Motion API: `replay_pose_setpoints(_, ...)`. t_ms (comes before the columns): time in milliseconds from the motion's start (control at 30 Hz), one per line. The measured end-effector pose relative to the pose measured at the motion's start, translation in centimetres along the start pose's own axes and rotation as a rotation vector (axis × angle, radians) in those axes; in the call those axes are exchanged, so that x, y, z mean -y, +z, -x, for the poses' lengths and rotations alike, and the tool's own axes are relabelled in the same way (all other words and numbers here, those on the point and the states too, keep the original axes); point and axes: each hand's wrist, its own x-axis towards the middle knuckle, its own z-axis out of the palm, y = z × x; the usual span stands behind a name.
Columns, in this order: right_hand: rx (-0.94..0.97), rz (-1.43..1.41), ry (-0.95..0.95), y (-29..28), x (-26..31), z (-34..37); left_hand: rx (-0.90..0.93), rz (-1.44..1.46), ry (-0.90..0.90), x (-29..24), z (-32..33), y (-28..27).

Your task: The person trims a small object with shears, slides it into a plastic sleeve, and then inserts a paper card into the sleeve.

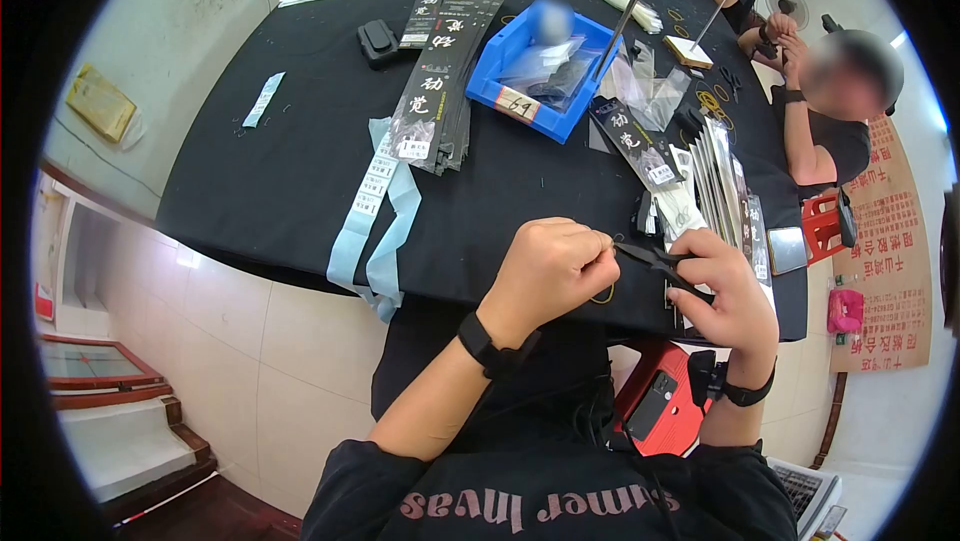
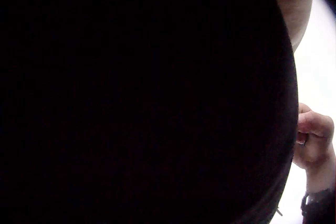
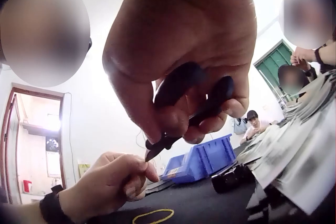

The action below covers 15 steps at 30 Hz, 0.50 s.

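My right hand (image 1: 728, 291) grips a pair of black-handled scissors (image 1: 648, 256) above the table's near edge. In the right wrist view, the fingers curl round the black handles (image 3: 178, 83), and the blades (image 3: 155, 152) point down at my left fingertips. My left hand (image 1: 550, 269) is curled, thumb against the forefinger, right at the scissor tips. I cannot tell whether something small is pinched there. A yellow rubber band (image 1: 604, 294) lies on the black cloth just below the hands. Dark cloth hides most of the left wrist view.
A blue bin (image 1: 528, 121) with clear bags stands mid-table, beside black printed packages (image 1: 430, 101). A light-blue label strip (image 1: 350, 231) hangs over the front edge. White packages (image 1: 712, 176) and a phone (image 1: 787, 251) lie at right. Another person (image 1: 815, 146) sits beyond.
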Motion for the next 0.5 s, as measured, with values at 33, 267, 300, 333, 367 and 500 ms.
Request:
replay_pose_setpoints(33, 0.026, -0.054, 0.009, -0.1, -0.2, 0.0, 0.011, 0.022, 0.006, 0.0, 0.0, 0.0)
replay_pose_setpoints(267, 0.281, -0.364, -0.042, -1.5, -0.2, 0.0, 0.063, 0.119, -0.029, 0.3, -0.3, -0.4)
replay_pose_setpoints(300, 0.275, -0.351, -0.022, -1.5, 0.0, 0.1, 0.07, 0.155, -0.063, 0.1, -0.3, -0.4)
replay_pose_setpoints(333, 0.266, -0.337, -0.001, -1.5, 0.1, 0.3, 0.077, 0.192, -0.093, 0.0, -0.4, -0.4)
replay_pose_setpoints(367, 0.262, -0.337, -0.001, -1.4, 0.1, 0.5, 0.079, 0.192, -0.09, 0.0, -0.4, -0.3)
replay_pose_setpoints(500, 0.055, -0.254, 0.072, -0.6, -0.4, 1.1, 0.024, 0.262, -0.145, -0.1, -0.2, -0.3)
